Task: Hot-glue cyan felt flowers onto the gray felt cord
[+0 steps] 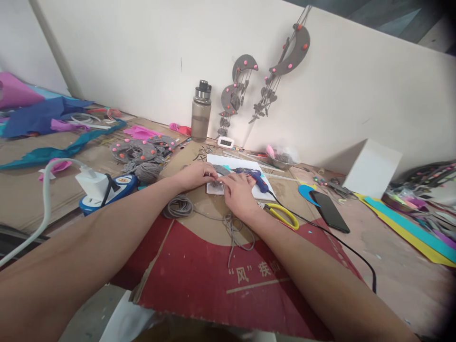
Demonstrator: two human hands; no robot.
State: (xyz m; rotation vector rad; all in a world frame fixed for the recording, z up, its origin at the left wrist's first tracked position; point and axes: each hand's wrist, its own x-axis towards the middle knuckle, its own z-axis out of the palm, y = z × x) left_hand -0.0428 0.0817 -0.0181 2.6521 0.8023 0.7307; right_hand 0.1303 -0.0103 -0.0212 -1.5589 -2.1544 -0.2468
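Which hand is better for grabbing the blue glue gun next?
Probably the right hand: it's right beside the glue gun. The left hand is farther away, with the right hand in between. Both look busy close together, though.

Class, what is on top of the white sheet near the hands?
A blue glue gun lies on the white sheet; a grey piece shows there too, by the left hand. The right hand hides part of the sheet; what is beneath cannot be seen.

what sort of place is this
Probably a craft workspace: there is what looks like a blue glue gun, brightly coloured sheets, and dotted grey crescent ornaments against the white wall.
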